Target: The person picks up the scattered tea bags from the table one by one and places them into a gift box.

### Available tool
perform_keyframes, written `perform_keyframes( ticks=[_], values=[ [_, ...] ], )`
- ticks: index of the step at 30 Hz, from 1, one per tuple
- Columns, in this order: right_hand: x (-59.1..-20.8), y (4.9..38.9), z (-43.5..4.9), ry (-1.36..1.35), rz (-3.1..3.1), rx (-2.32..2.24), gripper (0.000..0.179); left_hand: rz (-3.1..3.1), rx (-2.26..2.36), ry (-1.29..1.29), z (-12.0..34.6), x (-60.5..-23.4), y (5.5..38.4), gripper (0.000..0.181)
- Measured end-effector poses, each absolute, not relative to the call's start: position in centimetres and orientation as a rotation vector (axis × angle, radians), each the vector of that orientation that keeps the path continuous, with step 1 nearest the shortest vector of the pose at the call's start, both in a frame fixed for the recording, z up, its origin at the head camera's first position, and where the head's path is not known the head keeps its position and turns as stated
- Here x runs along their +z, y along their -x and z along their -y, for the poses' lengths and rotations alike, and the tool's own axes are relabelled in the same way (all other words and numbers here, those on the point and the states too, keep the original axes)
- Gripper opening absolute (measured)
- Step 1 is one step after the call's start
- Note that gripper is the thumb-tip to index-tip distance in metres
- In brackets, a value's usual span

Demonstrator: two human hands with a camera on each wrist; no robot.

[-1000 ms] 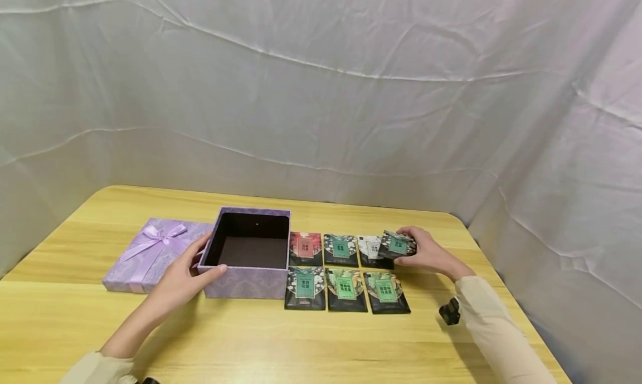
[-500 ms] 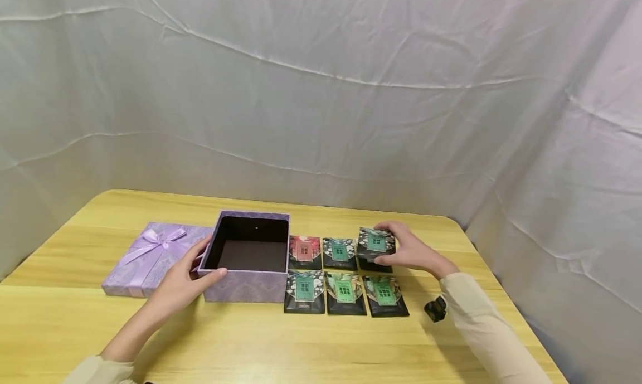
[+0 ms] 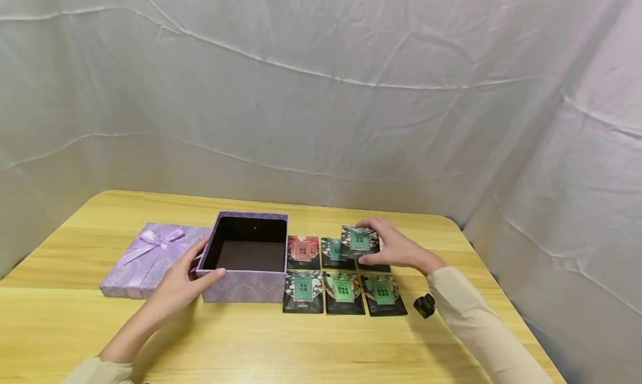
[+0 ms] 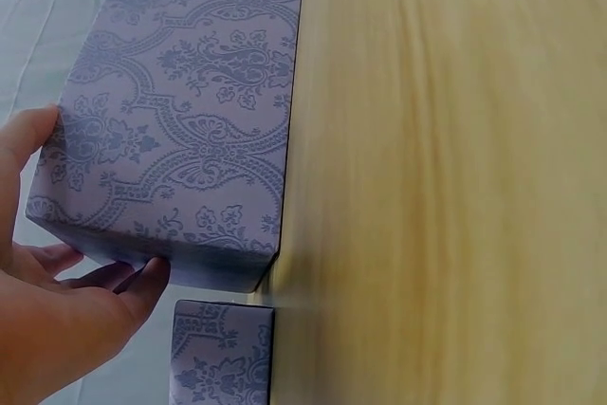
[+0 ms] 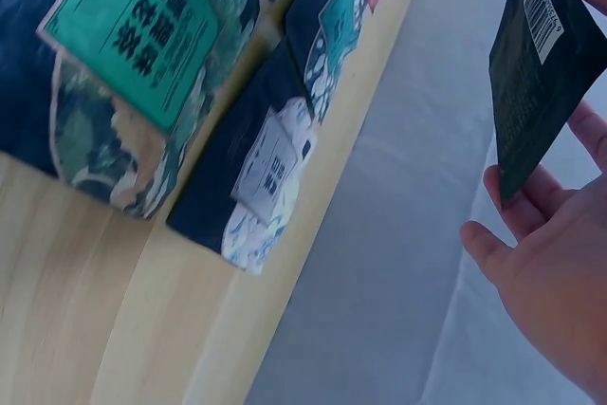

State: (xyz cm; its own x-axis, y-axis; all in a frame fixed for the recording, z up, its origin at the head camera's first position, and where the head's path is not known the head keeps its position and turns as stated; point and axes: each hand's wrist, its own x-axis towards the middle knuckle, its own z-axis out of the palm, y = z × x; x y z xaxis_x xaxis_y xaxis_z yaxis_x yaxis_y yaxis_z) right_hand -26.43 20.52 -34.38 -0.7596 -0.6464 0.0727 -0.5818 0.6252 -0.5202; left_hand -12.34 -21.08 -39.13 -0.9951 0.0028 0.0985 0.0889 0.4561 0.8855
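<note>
My left hand point(image 3: 175, 283) holds the near left corner of an open purple gift box point(image 3: 246, 287), thumb on the front wall's top edge and fingers along the left side. The left wrist view shows that grip against the patterned wall point(image 4: 190, 111). Between thumb and fingers, my right hand point(image 3: 391, 251) pinches a dark tea sachet point(image 3: 359, 240) with a green label, raised above the back row of sachets. Its barcoded back point(image 5: 536, 73) faces the right wrist camera. Beneath lie a green-labelled sachet point(image 3: 337, 263) and a white-labelled one point(image 5: 266, 173), both partly covered in the head view.
The bow-tied purple lid point(image 3: 155, 258) lies left of the box. Right of the box are a red sachet point(image 3: 303, 250) and a front row with a jasmine sachet point(image 3: 303, 291) and two green ones, the middle point(image 3: 344, 291) and right point(image 3: 384, 293). A pale curtain point(image 3: 321, 122) hangs behind the table.
My right hand has carried the sachet leftward, from the right end of the back row to above its middle sachet. The left hand keeps its place on the box.
</note>
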Motion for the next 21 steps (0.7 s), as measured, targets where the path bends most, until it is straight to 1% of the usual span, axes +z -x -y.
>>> perform_keyframes(
  ticks=[4, 21],
  values=[
    [-34.4, 26.4, -19.8, 1.051, -2.709, -0.795, 0.076, 2.616, -1.590, 0.076, 21.1, -39.2, 12.4, 0.081],
    [-33.5, 26.1, -15.2, 1.078, -2.722, -0.762, 0.074, 2.611, -1.596, 0.085, 21.2, -39.3, 12.4, 0.081]
  ],
)
